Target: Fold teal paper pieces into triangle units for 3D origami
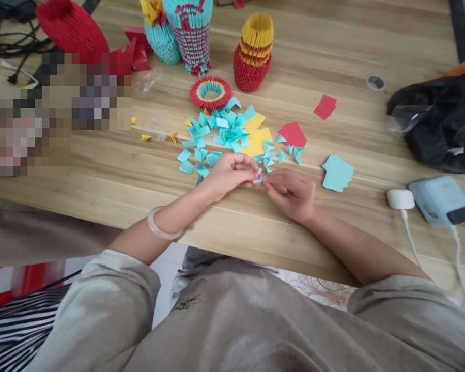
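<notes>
A small light-blue piece of folded paper [258, 179] is pinched between my two hands near the table's front edge. The fingertips of my left hand [232, 175] close on its left side, and those of my right hand [292, 194] on its right. Just beyond my hands lies a loose pile of folded light-blue paper pieces [232, 129]. Small folded light-blue triangles [297, 154] are scattered past my right hand. To the right rests a stack of flat light-blue paper slips [337, 173]. Yellow paper sheets [260, 140] lie partly under the pile.
Behind the pile sit a red-and-blue paper ring [211, 93], a red-and-yellow paper vase [253, 54] and a tall blue-and-red one [190, 36]. Red paper [293, 134] lies nearby. At right are a black bag [442, 121], a white charger [400, 199] and a pale-blue device [437, 199].
</notes>
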The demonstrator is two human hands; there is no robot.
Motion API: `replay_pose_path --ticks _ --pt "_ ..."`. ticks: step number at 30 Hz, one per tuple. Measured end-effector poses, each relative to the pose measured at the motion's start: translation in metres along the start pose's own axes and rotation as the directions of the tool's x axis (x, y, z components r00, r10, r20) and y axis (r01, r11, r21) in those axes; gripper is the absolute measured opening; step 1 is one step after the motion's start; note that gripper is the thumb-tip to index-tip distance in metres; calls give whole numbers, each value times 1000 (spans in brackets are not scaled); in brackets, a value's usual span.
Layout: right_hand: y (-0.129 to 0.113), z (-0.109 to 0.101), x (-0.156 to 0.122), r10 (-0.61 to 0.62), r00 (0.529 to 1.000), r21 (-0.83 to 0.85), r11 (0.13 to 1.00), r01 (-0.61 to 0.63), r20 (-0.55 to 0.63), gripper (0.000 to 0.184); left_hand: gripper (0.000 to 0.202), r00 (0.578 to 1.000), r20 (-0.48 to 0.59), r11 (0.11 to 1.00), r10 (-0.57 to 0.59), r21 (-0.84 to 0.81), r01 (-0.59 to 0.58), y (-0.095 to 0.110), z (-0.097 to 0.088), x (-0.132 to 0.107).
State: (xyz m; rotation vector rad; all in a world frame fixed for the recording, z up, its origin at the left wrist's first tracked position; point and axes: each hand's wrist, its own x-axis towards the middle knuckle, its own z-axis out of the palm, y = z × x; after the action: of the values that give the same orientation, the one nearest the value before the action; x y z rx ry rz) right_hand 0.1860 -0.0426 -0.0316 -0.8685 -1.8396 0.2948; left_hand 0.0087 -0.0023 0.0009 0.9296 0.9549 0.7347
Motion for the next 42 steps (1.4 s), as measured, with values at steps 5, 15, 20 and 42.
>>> replay_pose_path --ticks 5,15,20,42 --pt "-1 -1 0 99 994 6 995 -100 43 13 15 999 -8 998 -49 -47 48 2 -1 1" --pt "2 0 -2 130 991 58 990 -132 42 12 24 999 26 998 38 41 -39 -3 -5 2" --pt "2 -1 -1 305 947 270 908 -321 101 5 18 984 39 974 172 144 -176 -3 -5 2" --pt "2 3 7 565 782 438 653 -618 262 33 21 890 69 851 450 269 -452 -11 -8 2"
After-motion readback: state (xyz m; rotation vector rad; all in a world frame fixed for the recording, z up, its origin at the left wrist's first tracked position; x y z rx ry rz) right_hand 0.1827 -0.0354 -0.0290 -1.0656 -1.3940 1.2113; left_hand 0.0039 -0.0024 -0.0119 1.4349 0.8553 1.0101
